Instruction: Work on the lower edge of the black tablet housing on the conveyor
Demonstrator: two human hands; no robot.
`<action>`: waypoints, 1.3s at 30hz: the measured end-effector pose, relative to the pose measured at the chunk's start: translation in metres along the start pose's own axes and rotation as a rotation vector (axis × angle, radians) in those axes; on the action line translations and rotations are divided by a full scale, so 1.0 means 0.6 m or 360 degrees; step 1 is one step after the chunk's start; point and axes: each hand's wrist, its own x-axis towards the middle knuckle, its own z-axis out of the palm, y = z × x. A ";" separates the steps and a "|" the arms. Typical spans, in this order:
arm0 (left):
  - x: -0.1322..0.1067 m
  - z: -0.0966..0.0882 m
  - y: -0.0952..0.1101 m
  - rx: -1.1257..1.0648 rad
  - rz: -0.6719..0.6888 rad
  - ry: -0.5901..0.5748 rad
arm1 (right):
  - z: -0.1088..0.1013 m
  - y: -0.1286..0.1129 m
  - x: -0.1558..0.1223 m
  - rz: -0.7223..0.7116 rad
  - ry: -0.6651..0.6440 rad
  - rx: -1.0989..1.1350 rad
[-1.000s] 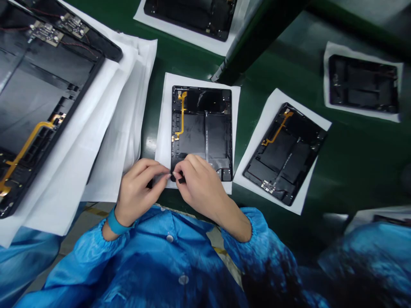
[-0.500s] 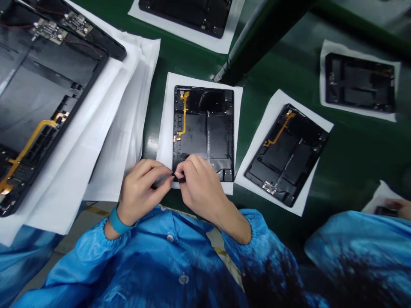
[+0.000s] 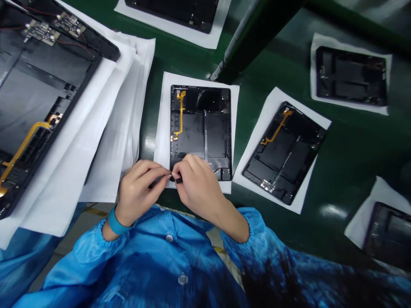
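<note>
An opened black tablet (image 3: pixel 201 128) with an orange flex cable lies on a white sheet (image 3: pixel 162 128) in front of me. My left hand (image 3: pixel 139 188) and my right hand (image 3: pixel 195 186) meet at its near left corner. Both are closed in a pinch on a small dark part (image 3: pixel 176 179), too small to name, that sits between their fingertips. My right hand covers the tablet's near edge.
A second open tablet (image 3: pixel 284 152) lies tilted on its sheet to the right. More tablets sit at far right (image 3: pixel 351 77), near right (image 3: pixel 388 233) and top (image 3: pixel 173 10). A large open tablet on stacked white sheets (image 3: pixel 35 94) fills the left. A green post (image 3: pixel 257 34) stands behind.
My hands stay pinched at the tablet's near corner. The blue sleeve at the right edge is gone, and a tablet on a white sheet now shows there.
</note>
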 end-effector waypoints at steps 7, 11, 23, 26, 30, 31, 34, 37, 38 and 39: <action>0.001 -0.001 0.000 -0.0002 -0.0025 -0.0026 | 0.001 0.003 0.001 0.0006 0.0050 0.0081; 0.001 -0.002 0.002 -0.0019 -0.0058 -0.0031 | 0.000 0.004 0.000 0.0046 0.0088 0.0152; 0.004 -0.003 0.003 -0.0026 -0.0119 -0.0066 | -0.003 0.005 -0.001 0.0080 0.0125 0.0248; 0.006 -0.003 0.003 -0.0033 -0.0125 -0.0079 | -0.002 0.005 -0.001 0.0079 0.0138 0.0256; 0.008 -0.002 0.004 -0.0020 -0.0141 -0.0090 | -0.002 0.005 -0.001 0.0085 0.0139 0.0263; 0.008 -0.001 0.005 -0.0010 -0.0151 -0.0088 | -0.002 0.005 0.000 0.0087 0.0135 0.0264; 0.007 0.000 0.008 0.0012 -0.0191 -0.0071 | -0.003 0.005 0.000 0.0095 0.0112 0.0270; 0.010 0.000 0.014 0.0013 -0.0270 -0.0069 | -0.005 0.007 -0.001 0.0075 0.0095 0.0304; 0.013 -0.001 0.017 0.0007 -0.0315 -0.0080 | -0.006 0.008 -0.002 0.0060 0.0089 0.0328; 0.017 -0.003 0.019 -0.0002 -0.0366 -0.0101 | -0.007 0.010 -0.002 0.0045 0.0082 0.0354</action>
